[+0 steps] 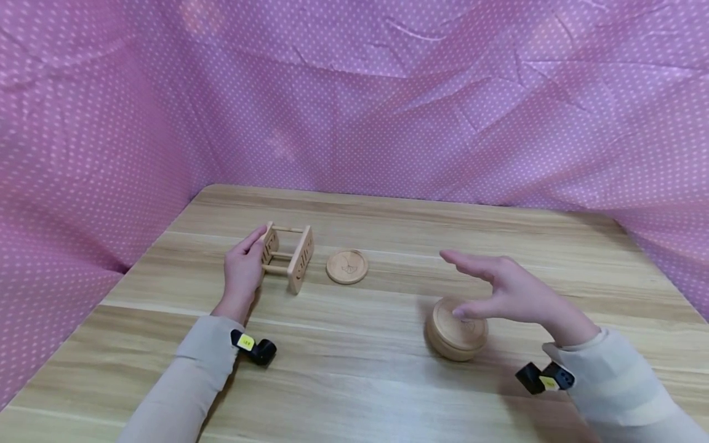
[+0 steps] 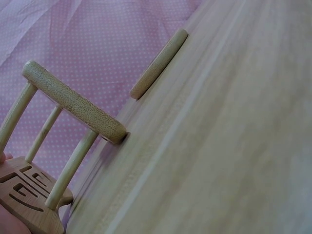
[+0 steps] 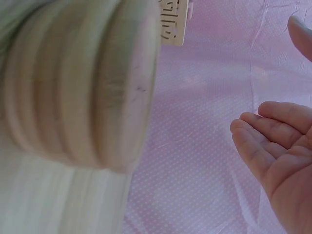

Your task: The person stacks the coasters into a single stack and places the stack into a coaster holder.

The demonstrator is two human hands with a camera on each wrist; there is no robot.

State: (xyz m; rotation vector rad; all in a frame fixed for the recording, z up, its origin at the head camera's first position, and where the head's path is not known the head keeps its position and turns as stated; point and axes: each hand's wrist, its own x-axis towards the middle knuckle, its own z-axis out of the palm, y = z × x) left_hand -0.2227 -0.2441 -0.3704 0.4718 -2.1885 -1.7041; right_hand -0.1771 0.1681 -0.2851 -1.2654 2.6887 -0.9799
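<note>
A wooden coaster holder [image 1: 300, 258] with two cut-out side panels joined by rods stands on the table. My left hand [image 1: 242, 271] holds its left panel, the fingers along the outer side; the holder's rods and panel edge [image 2: 75, 101] show in the left wrist view. Right of the holder, one round wooden coaster [image 1: 347, 266] with an engraved picture lies flat. A stack of similar coasters [image 1: 457, 332] sits farther right and nearer. My right hand [image 1: 512, 292] hovers over that stack with thumb and fingers spread apart, holding nothing; the right wrist view shows a gap between hand and stack.
The wood-grain table [image 1: 354, 381] carries all of these things. Pink dotted cloth [image 1: 354, 123] hangs behind the table and along both sides. A small black camera is strapped to each sleeve.
</note>
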